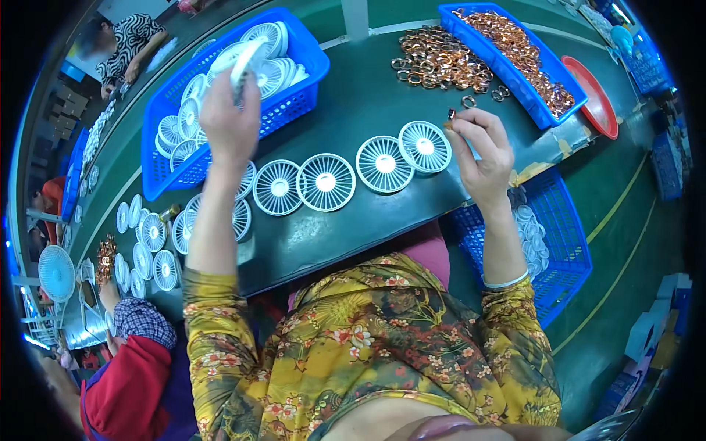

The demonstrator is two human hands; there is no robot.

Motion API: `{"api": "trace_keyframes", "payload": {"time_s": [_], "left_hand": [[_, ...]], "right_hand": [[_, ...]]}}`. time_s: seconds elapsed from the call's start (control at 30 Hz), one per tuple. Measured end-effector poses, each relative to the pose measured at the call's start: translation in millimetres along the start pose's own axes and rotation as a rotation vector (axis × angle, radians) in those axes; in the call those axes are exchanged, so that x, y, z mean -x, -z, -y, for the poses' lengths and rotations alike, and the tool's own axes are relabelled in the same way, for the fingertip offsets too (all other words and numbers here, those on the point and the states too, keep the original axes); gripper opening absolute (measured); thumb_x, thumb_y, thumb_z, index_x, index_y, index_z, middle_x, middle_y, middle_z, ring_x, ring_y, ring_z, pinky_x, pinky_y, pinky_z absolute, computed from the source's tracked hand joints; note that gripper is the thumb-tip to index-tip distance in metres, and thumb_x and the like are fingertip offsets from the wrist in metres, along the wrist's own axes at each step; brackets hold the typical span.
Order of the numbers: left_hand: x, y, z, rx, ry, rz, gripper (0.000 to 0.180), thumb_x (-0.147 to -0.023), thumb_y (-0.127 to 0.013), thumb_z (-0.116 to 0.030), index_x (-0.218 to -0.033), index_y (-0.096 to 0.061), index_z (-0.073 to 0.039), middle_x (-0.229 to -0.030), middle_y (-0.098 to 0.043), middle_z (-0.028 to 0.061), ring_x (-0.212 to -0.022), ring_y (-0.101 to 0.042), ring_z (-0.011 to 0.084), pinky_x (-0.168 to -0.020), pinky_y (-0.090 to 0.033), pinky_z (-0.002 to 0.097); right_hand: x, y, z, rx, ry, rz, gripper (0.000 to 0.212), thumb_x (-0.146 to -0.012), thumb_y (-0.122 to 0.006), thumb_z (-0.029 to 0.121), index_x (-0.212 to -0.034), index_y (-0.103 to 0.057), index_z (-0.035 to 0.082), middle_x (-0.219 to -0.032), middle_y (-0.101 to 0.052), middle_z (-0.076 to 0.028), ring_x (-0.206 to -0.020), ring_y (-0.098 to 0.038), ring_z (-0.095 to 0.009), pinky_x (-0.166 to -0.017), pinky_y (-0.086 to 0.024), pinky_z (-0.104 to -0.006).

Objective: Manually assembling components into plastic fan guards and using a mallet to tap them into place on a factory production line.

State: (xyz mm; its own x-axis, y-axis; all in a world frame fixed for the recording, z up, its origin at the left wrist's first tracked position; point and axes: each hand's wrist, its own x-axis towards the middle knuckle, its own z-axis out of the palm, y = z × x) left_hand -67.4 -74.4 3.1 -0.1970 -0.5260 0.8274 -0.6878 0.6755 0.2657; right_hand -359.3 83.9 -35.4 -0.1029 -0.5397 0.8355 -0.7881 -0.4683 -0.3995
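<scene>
I'm looking down on a dark green surface (353,220) running diagonally across the view. Biggest thing on it: a blue basket (294,99) at upper left, packed with white round fan grilles. A second blue tray (540,110) at upper right is holding copper wire coils, with a loose coil pile (437,62) spilling just beside it on the surface and a red dish (599,110) next to the tray's far side. Another blue basket (566,242) is sitting low on the right, below the surface edge, with white rings inside.

A row of white grilles (326,181) is lying flat across the middle: round, spoked like wheels, solid hub in the centre. More are lying off to the left near a co-worker in a red sleeve (129,382).

I'm seeing the left hand (229,121) raised over the basket, fingers clamped on one white grille (244,66), held tilted on edge, above the basket's contents. The right hand (482,147) is up near the rightmost grille in the row, fingertips (460,121) pinching together on a small dark part (451,114); too small to tell its shape. One single copper ring (468,101) is lying on the surface just above that hand.
</scene>
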Motion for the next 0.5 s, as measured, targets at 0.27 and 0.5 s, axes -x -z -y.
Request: {"api": "trace_keyframes", "payload": {"time_s": [0.27,0.5], "left_hand": [[61.4,4.0,-120.3,1.152,0.767,0.283,0.027,-0.102,-0.046,-0.026,-0.109,-0.055,-0.003,-0.092,-0.058,0.0011,-0.082,-0.052,0.0060,-0.072,-0.045,0.0234],[78.1,-3.2,-133.6,1.085,0.725,0.354,0.027,-0.102,-0.045,-0.024,-0.115,-0.052,0.000,-0.098,-0.058,0.0044,-0.090,-0.052,0.0086,-0.080,-0.045,0.0255]], "right_hand": [[-8.3,-17.8,54.1,-0.180,0.113,0.043,0.019,-0.066,-0.079,0.004,-0.081,-0.067,0.006,-0.081,-0.062,-0.006,-0.073,-0.060,-0.023,-0.062,-0.049,-0.0330],[-7.5,-36.9,65.1,0.005,0.062,0.171,0.013,-0.074,-0.072,0.010,-0.076,-0.060,0.006,-0.076,-0.057,-0.007,-0.069,-0.055,-0.026,-0.064,-0.043,-0.0372]]}}
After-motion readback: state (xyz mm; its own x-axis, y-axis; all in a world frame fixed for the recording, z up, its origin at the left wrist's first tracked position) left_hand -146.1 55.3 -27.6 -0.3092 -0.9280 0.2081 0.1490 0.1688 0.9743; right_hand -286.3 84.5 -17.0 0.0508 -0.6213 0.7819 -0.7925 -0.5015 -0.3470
